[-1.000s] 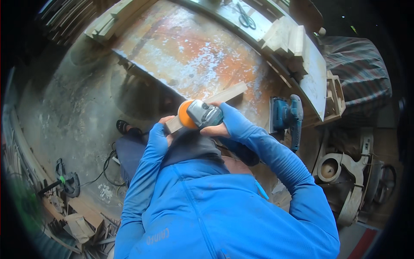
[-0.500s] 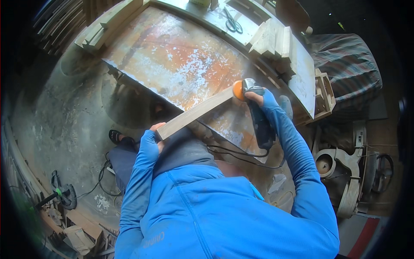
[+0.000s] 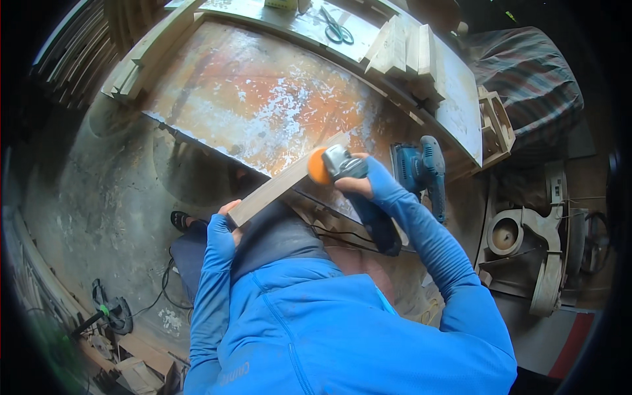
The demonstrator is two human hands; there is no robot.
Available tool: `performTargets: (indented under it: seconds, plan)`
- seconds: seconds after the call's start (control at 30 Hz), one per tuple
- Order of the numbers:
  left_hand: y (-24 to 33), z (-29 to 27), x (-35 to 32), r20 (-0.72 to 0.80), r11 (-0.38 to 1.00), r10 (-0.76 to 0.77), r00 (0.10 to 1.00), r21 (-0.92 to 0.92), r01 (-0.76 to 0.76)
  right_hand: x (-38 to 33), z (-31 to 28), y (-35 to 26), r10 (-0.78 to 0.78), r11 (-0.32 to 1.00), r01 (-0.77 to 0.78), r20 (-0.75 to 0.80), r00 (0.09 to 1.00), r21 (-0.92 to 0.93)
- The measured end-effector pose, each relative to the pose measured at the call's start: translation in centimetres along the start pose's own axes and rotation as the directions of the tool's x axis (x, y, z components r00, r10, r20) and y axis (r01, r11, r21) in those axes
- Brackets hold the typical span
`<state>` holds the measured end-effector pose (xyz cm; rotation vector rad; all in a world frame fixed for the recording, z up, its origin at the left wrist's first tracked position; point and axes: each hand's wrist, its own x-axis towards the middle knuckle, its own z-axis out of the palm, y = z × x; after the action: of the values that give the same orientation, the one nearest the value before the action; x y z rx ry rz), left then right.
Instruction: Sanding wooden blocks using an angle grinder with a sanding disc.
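My left hand (image 3: 228,221) grips the near end of a wooden bar (image 3: 268,192), with the thumb on top. The bar slants away to the right, its far part over the worn tabletop (image 3: 243,99). In my right hand (image 3: 361,179) is an angle grinder (image 3: 372,227), held around its neck behind the metal head. Its orange disc (image 3: 318,166) is at the bar's side edge, past the middle; whether it touches is blurred. Blue sleeves cover both my wrists.
A blue sander (image 3: 415,168) stands at the table's right side. Several wooden blocks (image 3: 408,56) and green-handled scissors (image 3: 337,31) lie on the far board. A dusty machine (image 3: 526,237) stands at right, a black cord (image 3: 349,238) below the grinder, and a clamp (image 3: 110,309) at lower left.
My right hand has drawn the grinder left and nearer along the bar, from its far end. The blue sander, mostly hidden before, now shows. My left hand keeps its hold.
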<state>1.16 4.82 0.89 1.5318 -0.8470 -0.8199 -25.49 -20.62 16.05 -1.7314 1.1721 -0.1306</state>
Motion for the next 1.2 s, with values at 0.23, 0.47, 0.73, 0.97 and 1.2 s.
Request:
performTargets:
  seconds: [0.23,0.47,0.73,0.97,1.2]
  plan:
    - [-0.7,-0.5,0.4,0.03,0.999,-0.001,1.0,-0.053,0.003,1.6,-5.2,0.4,0.103,0.986,-0.085,-0.119,0.988,0.145]
    - [-1.6,-0.3,0.3,0.015,0.995,0.005,1.0,-0.095,-0.003,1.2,-3.4,0.8,0.03,0.994,-0.009,-0.19,0.981,0.108]
    - [-2.7,-1.2,1.0,-0.141,0.99,0.134,0.981,0.062,-0.126,2.3,-4.3,4.6,-0.138,0.896,0.218,-0.225,0.965,0.386]
    - [-3.2,-0.4,4.6,-0.355,0.98,0.177,0.918,-0.021,-0.198,-0.4,1.6,7.0,0.148,0.321,0.044,-0.095,0.984,0.946]
    - [-1.4,0.1,3.3,-0.188,0.999,0.038,0.982,0.02,-0.035,-0.9,4.2,6.2,0.012,0.721,0.21,-0.315,0.949,0.66]
